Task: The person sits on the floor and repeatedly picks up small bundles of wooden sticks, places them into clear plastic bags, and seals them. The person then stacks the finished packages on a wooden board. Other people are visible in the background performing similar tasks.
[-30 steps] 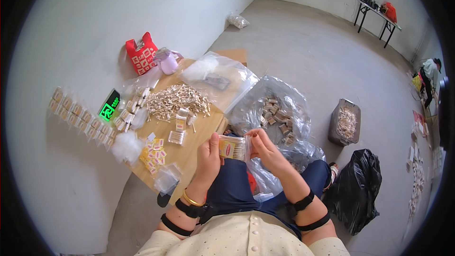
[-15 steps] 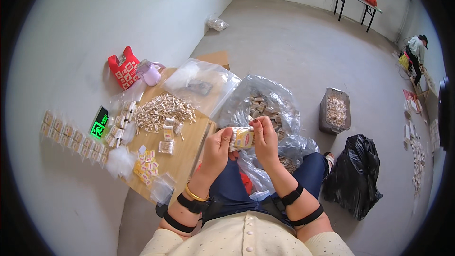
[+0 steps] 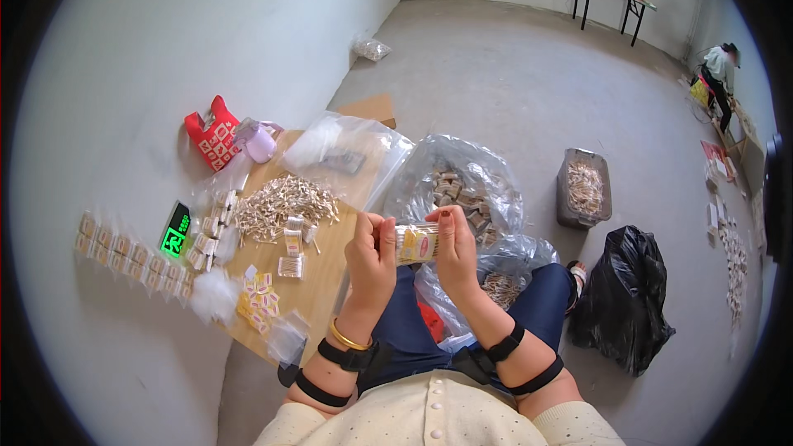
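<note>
Between my two hands, above my lap, is a small clear pack of cotton swabs point(image 3: 416, 244) with a yellow and white label card on its front. My left hand point(image 3: 373, 254) grips its left end, thumb on the front face. At the other end my right hand point(image 3: 455, 249) holds it with thumb and fingers. To the left, a heap of loose cotton swabs point(image 3: 285, 208) covers part of the wooden table point(image 3: 322, 281). Small bundles of swabs point(image 3: 292, 266) lie in front of the heap, and yellow label cards point(image 3: 259, 301) are scattered nearer me.
A large clear bag point(image 3: 462, 157) with swab bundles stands beyond my hands. Right of it are a grey bin of swabs point(image 3: 585, 219) and a black plastic bag point(image 3: 624, 306). Finished-looking packs point(image 3: 132, 256) line the far left. A person point(image 3: 719, 74) bends at the far right.
The pack and both hands have shifted slightly left, and the pack now sits more level. The view has tilted a little; the hands keep their hold.
</note>
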Demonstrator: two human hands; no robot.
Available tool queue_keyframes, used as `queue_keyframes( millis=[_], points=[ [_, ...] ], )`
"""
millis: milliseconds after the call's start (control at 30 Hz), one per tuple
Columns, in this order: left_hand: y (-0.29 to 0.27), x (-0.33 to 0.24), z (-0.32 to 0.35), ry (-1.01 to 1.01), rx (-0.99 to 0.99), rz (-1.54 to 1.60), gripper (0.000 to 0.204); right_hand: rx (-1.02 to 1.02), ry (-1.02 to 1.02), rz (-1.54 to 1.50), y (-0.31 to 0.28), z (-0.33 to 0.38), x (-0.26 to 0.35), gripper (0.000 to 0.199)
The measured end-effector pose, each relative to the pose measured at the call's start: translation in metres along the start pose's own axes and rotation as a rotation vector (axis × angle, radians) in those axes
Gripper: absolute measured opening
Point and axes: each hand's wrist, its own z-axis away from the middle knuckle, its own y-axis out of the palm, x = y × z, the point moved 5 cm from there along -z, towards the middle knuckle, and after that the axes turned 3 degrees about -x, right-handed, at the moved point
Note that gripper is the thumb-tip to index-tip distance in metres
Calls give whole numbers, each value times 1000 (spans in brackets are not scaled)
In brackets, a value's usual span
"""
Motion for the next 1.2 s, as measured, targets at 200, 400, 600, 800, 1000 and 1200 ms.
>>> queue_keyframes(
  millis=[200,400,600,800,1000,1200],
  points=[
    [11,8,-4,70,-19,10,27,-29,-76,-14,4,9,6,37],
    [20,13,2,-363,146,560,27,-79,112,-268,-9,-2,-30,36],
    [15,16,-2,-141,83,326,29,-85,150,-273,-15,-7,-40,36],
    [17,13,2,-156,94,225,36,-55,43,-161,-4,4,-10,35],
    [26,8,4,-273,125,418,35,-63,89,-268,-11,0,-27,30],
    [30,12,7,-295,-15,474,35,-100,103,-281,-12,0,-32,29]
  ],
)
